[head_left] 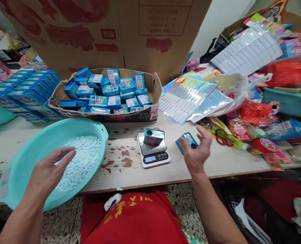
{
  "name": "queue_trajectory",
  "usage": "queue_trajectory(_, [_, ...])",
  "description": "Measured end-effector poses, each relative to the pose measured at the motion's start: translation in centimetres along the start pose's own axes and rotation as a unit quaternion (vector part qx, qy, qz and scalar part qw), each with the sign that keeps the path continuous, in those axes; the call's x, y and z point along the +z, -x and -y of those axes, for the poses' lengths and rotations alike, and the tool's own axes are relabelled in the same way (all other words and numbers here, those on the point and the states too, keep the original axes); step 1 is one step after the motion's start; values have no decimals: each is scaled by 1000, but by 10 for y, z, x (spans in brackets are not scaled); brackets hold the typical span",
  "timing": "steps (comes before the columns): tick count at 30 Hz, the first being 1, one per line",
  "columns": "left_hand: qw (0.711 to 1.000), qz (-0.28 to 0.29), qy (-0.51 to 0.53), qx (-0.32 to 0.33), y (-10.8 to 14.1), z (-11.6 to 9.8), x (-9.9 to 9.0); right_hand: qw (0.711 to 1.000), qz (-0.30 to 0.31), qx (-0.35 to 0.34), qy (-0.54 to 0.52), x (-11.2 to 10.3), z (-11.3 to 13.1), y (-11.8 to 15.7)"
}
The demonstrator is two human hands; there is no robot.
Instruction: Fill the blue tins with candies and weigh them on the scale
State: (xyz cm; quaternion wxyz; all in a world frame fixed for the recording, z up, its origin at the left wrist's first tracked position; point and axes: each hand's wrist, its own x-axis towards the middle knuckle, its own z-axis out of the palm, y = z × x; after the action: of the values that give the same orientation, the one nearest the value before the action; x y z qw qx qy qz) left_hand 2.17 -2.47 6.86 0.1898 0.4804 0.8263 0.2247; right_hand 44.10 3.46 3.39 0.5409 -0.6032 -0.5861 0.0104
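My left hand (50,169) is over a turquoise basin (23,159), thumb and fingertips brought together above many small pale tablets (81,162). Whether a tablet is between those fingertips is hidden. On the right, my right hand (197,149) has its thumb and fingers apart, the thumb in front of a small blue box (187,140) on the table. Between the hands is a small digital scale (155,158) with a lit display, its digits too small to read. Another blue box (154,137) with a dark round spot on its end rests on the scale's metal plate.
Behind the scale, a low cardboard tray (154,112) holds many blue boxes. Stacked blue boxes (31,91) stand at left. Shiny label sheets (188,98) and piled packets (238,125) lie at right. A large carton (130,51) rises behind. The table's front edge (145,185) is near my body.
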Motion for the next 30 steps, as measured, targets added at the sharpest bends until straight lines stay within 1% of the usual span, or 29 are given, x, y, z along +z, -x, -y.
queue_trajectory(1, [1000, 3, -3, -1, 0, -2, 1, 999, -29, -3, 41, -9, -8, 3])
queue_trajectory(2, [1000, 7, -7, -1, 0, -5, 3, 997, -41, 3, 68, -17, -16, 7])
queue_trajectory(3, [1000, 10, -10, 1, -1, -8, 4, 996, -36, 16, 78, -23, -26, 13])
queue_trajectory(5, [1000, 18, -15, 11, -3, -16, 8, 997, 1, 54, 52, -31, -44, 23])
queue_trajectory(6, [1000, 20, -15, 19, -4, -20, 9, 997, 18, 73, 21, -33, -53, 26])
queue_trajectory(8, [999, 19, -11, 44, -7, -30, 12, 991, 31, 117, -63, -35, -70, 24])
queue_trajectory(9, [998, 18, -9, 60, -8, -36, 13, 982, 33, 149, -115, -36, -78, 18])
queue_trajectory(11, [996, 20, -8, 87, -9, -46, 15, 946, 56, 226, -225, -37, -92, 1])
queue_trajectory(12, [995, 21, -8, 96, -10, -51, 17, 923, 86, 259, -270, -37, -98, -10])
queue_trajectory(14, [994, 28, -3, 105, -8, -58, 21, 885, 173, 293, -317, -35, -105, -30])
queue_trajectory(17, [992, 30, 13, 118, -4, -62, 28, 837, 340, 288, -317, -32, -105, -52])
queue_trajectory(18, [992, 30, 21, 123, -3, -62, 30, 819, 386, 284, -314, -31, -104, -57])
queue_trajectory(20, [989, 36, 39, 136, -1, -60, 35, 794, 443, 281, -308, -31, -100, -62])
queue_trajectory(21, [988, 43, 45, 143, 0, -60, 37, 789, 459, 279, -299, -31, -99, -63])
queue_trajectory(23, [986, 55, 43, 150, 0, -62, 41, 792, 478, 271, -266, -31, -96, -61])
queue_trajectory(24, [986, 54, 36, 154, -1, -65, 44, 802, 475, 260, -250, -30, -95, -57])
queue_trajectory(25, [985, 45, 28, 162, -1, -69, 46, 819, 460, 247, -238, -29, -94, -52])
queue_trajectory(28, [976, -7, 19, 215, -4, -92, 56, 871, 374, 217, -233, -24, -93, -31])
queue_trajectory(30, [964, -13, 26, 262, -7, -113, 62, 895, 313, 210, -239, -22, -92, -15])
